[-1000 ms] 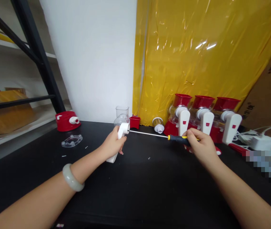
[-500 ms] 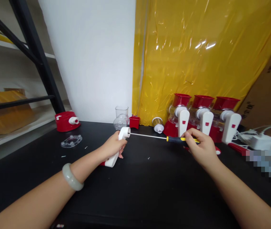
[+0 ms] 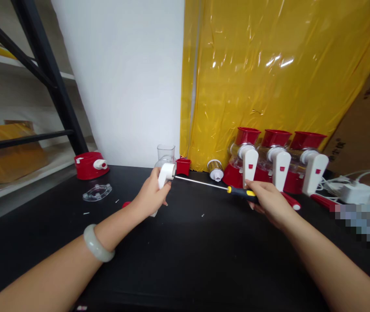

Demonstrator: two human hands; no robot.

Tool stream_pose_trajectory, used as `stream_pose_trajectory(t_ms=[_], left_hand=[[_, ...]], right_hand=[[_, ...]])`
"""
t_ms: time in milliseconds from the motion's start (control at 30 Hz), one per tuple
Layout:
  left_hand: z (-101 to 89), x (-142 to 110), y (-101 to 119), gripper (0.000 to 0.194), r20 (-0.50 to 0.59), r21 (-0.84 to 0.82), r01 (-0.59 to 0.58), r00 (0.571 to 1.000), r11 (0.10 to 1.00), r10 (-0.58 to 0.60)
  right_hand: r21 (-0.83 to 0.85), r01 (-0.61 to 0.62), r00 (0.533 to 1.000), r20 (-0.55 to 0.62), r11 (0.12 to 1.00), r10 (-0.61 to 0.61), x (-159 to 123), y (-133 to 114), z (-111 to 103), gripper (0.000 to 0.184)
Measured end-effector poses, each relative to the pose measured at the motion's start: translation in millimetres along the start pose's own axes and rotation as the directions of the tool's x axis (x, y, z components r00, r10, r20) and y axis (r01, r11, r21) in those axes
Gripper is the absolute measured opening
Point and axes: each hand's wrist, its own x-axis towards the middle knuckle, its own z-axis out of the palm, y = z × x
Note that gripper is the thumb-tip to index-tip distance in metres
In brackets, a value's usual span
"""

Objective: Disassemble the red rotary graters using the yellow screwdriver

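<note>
Okay so the black worktop (image 3: 185,260) takes up most of the view. Behind it there's a big shiny yellow sheet (image 3: 253,65) on the right and a plain white board (image 3: 122,78) next to that, plus a black frame (image 3: 50,65) with shelves over on the left.

Three grinders (image 3: 277,138) stand in a row at the back right, all red hoppers and white cranks. Far left there's a red base (image 3: 90,167) with a white spout-like bit facing right.

Now the hands. Left hand (image 3: 152,190) has its grip wrapped round a loose white crank (image 3: 164,175), held near the middle of the worktop with the round end up and facing right. Right hand (image 3: 271,201) has its grip closed on the handle of a black and yellow screwdriver (image 3: 238,192), shaft pointing left and slightly up. The tip is right at the crank's round end, but I can't tell if it's seated in anything.

Smaller stuff: a clear plastic hopper (image 3: 165,152) behind the left hand, a red cup (image 3: 183,166) just beside it, then a metal drum (image 3: 215,169) lying near the grinders. A clear ring (image 3: 97,187) sits in front of the red base, and a tiny pale bit (image 3: 203,215) lies between the hands, too small to make out.
</note>
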Motion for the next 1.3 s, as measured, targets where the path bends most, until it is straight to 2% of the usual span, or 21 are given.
stream_pose_trajectory(t_ms=[200,333,500,733,900,1100,1300], left_hand=[[-1.8,0.2,1.1,0.027,0.013,0.032,-0.001,1.000,0.999,0.001],[-2.5,1.4,-0.6,0.026,0.022,0.045,0.004,1.000,0.999,-0.005],[-2.4,3.4,-4.3,0.023,0.038,0.052,0.003,0.999,0.999,-0.005],[-0.5,3.3,-3.9,0.026,0.065,0.031,0.044,0.997,0.999,-0.046],[2.0,4.1,-5.9,0.024,0.093,-0.006,0.101,0.991,0.995,-0.100],[4.9,3.0,-1.9,0.026,0.142,-0.074,0.203,0.971,0.976,-0.191],[7.4,3.2,-4.3,0.025,0.188,-0.108,0.250,0.955,0.962,-0.227]], right_hand=[[-0.193,0.168,0.980,-0.071,0.967,-0.185,2.7,7.3,-3.2,0.040],[-0.261,0.189,0.974,-0.071,0.946,-0.215,1.0,4.9,-3.3,0.035],[-0.316,0.233,0.959,-0.084,0.920,-0.272,-2.0,1.5,-2.6,0.037],[-0.418,0.314,0.906,-0.135,0.852,-0.400,-7.0,-4.6,-1.6,0.035],[-0.470,0.319,0.891,-0.148,0.823,-0.430,-9.4,-6.6,-0.9,0.034],[-0.494,0.392,0.838,-0.155,0.776,-0.523,-11.7,-8.8,-0.3,0.032],[-0.508,0.427,0.813,-0.148,0.748,-0.564,-12.1,-9.2,0.1,0.028]])
